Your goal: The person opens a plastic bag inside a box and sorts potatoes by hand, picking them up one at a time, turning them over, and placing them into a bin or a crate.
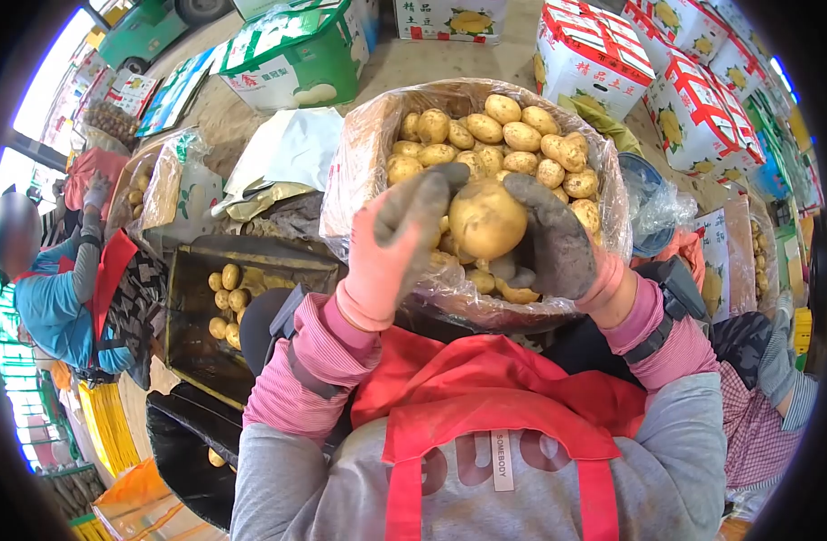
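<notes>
A large round potato [487,218] is between my two hands, above an open box [364,135] lined with clear plastic. My left hand [400,239], in a pink glove with dark grey, dirt-stained fingers, has its fingertips against the potato's upper left side. My right hand [562,239], gloved the same way, curls around the potato's right side, its fingers partly hidden. Many yellow potatoes [503,135] fill the box under and beyond my hands.
On my left stands a black crate [192,361] with several potatoes [228,302]. A co-worker in blue [57,298] sits farther left. A blue bucket [648,203] and plastic wrap are right of the box. Printed cartons [593,54] stand behind; another person's sleeve [796,401] shows at right.
</notes>
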Action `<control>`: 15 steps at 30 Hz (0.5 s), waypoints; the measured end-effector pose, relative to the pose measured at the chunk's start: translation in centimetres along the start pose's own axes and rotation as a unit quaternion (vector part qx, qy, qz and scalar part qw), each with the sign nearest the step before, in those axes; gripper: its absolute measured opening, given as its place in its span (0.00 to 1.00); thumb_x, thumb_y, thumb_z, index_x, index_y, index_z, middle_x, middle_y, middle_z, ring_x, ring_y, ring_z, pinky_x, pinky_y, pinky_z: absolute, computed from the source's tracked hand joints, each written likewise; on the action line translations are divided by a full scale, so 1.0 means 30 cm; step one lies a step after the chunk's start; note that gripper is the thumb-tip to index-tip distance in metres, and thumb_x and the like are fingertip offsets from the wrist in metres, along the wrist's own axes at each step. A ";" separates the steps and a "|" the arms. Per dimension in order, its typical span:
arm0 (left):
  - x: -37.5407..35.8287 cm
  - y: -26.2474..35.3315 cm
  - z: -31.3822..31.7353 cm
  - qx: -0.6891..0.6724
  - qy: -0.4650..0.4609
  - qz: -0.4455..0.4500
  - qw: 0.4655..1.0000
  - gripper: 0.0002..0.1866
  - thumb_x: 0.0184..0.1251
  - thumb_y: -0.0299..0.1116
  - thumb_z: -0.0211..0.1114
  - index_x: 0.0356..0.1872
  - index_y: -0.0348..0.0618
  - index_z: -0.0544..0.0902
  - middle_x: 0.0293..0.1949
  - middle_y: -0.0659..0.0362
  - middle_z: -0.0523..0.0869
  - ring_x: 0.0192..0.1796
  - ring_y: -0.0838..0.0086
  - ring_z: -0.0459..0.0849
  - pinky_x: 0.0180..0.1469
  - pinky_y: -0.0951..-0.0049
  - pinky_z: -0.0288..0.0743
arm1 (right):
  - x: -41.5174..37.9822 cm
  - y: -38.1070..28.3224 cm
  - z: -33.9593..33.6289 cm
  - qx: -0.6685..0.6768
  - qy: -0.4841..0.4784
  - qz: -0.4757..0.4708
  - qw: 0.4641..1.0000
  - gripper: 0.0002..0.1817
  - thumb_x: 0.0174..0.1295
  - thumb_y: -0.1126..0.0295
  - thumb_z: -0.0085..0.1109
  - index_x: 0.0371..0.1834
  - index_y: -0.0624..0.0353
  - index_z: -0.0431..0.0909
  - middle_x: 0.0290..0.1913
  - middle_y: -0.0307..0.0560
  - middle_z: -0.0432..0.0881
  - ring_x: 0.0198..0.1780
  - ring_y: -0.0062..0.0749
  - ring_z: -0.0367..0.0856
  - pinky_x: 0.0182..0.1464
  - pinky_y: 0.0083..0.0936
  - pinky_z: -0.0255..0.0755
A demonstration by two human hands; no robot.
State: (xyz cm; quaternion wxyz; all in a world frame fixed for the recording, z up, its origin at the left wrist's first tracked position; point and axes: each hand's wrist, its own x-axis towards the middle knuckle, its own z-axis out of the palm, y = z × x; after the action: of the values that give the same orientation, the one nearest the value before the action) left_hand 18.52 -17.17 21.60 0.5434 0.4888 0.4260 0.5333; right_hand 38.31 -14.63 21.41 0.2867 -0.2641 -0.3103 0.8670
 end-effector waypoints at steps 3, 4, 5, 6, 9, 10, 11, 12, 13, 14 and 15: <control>-0.009 0.000 -0.008 0.016 -0.026 0.064 0.997 0.18 0.73 0.37 0.58 0.54 0.33 0.80 0.48 0.58 0.84 0.50 0.78 0.78 0.57 0.76 0.70 | 0.008 0.000 0.004 0.070 0.008 0.036 0.997 0.25 0.69 0.45 0.42 0.49 0.55 0.75 0.31 0.41 0.80 0.20 0.25 0.72 0.19 0.18 0.62; -0.018 -0.006 -0.008 0.046 -0.035 0.116 0.992 0.19 0.72 0.39 0.59 0.55 0.33 0.79 0.50 0.58 0.83 0.51 0.77 0.78 0.58 0.75 0.70 | 0.011 0.001 0.006 0.093 0.010 0.049 0.994 0.25 0.69 0.44 0.41 0.48 0.55 0.75 0.30 0.41 0.79 0.19 0.25 0.72 0.17 0.18 0.60; -0.026 -0.002 0.001 -0.019 -0.030 0.067 0.997 0.21 0.67 0.38 0.65 0.55 0.34 0.79 0.54 0.57 0.81 0.54 0.74 0.78 0.59 0.73 0.70 | 0.014 0.004 0.001 0.093 0.009 0.049 0.994 0.25 0.69 0.44 0.41 0.48 0.55 0.75 0.30 0.41 0.79 0.19 0.25 0.72 0.17 0.18 0.60; -0.020 -0.002 -0.002 -0.018 -0.029 0.067 0.997 0.21 0.67 0.38 0.65 0.55 0.34 0.79 0.54 0.57 0.81 0.54 0.74 0.78 0.59 0.73 0.70 | 0.017 0.008 -0.008 0.091 0.008 0.043 0.995 0.26 0.69 0.43 0.40 0.48 0.55 0.75 0.29 0.41 0.79 0.19 0.25 0.71 0.17 0.18 0.60; -0.003 -0.015 -0.004 0.245 -0.060 0.233 0.939 0.23 0.57 0.32 0.71 0.54 0.34 0.79 0.54 0.53 0.81 0.57 0.69 0.78 0.60 0.71 0.70 | 0.016 0.014 -0.005 0.055 0.014 0.025 0.998 0.27 0.68 0.42 0.39 0.47 0.55 0.76 0.29 0.41 0.79 0.18 0.25 0.71 0.17 0.17 0.60; -0.004 -0.025 -0.010 0.244 -0.060 0.233 0.939 0.23 0.57 0.32 0.71 0.54 0.34 0.79 0.54 0.53 0.81 0.57 0.69 0.78 0.60 0.71 0.70 | 0.014 0.016 -0.002 0.020 0.022 0.012 0.999 0.27 0.69 0.43 0.39 0.47 0.55 0.76 0.29 0.41 0.79 0.18 0.25 0.71 0.18 0.18 0.59; -0.006 -0.036 -0.018 0.114 -0.050 0.182 0.975 0.22 0.59 0.30 0.70 0.54 0.34 0.79 0.53 0.54 0.82 0.56 0.70 0.79 0.59 0.72 0.71 | 0.013 0.020 0.001 0.020 0.022 0.013 0.999 0.27 0.69 0.43 0.39 0.47 0.55 0.76 0.29 0.41 0.79 0.18 0.25 0.71 0.18 0.18 0.59; -0.009 -0.042 -0.022 -0.019 -0.039 0.127 0.991 0.20 0.60 0.29 0.68 0.54 0.35 0.80 0.52 0.54 0.83 0.55 0.71 0.79 0.58 0.73 0.72 | 0.013 0.023 0.003 -0.009 0.047 -0.004 0.999 0.27 0.69 0.43 0.39 0.47 0.56 0.75 0.28 0.41 0.79 0.18 0.26 0.71 0.18 0.19 0.60; -0.013 0.002 -0.007 -0.072 0.016 0.084 0.994 0.17 0.64 0.28 0.65 0.53 0.34 0.81 0.49 0.56 0.84 0.53 0.74 0.80 0.56 0.75 0.72 | 0.013 0.025 0.004 -0.039 0.072 -0.020 0.996 0.27 0.69 0.43 0.39 0.48 0.56 0.75 0.27 0.41 0.78 0.17 0.26 0.70 0.17 0.20 0.60; -0.003 0.012 -0.016 -0.072 0.016 0.085 0.994 0.17 0.64 0.28 0.65 0.53 0.34 0.81 0.49 0.56 0.84 0.53 0.74 0.80 0.56 0.75 0.72 | 0.013 0.019 -0.004 -0.039 0.072 -0.021 0.996 0.27 0.69 0.43 0.39 0.48 0.56 0.75 0.27 0.41 0.78 0.17 0.26 0.70 0.17 0.20 0.60; 0.014 0.022 -0.034 -0.019 0.049 0.086 0.995 0.17 0.64 0.27 0.64 0.53 0.31 0.80 0.48 0.55 0.84 0.51 0.74 0.80 0.57 0.75 0.72 | 0.009 0.011 -0.018 -0.010 0.023 -0.016 1.000 0.26 0.69 0.46 0.41 0.50 0.57 0.74 0.31 0.41 0.79 0.21 0.27 0.74 0.22 0.21 0.65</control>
State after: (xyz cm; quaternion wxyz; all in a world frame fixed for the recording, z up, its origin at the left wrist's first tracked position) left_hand 17.43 -16.71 22.11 0.4827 0.4865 0.3986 0.6095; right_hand 38.36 -14.45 20.74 0.3049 -0.2816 -0.3163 0.8531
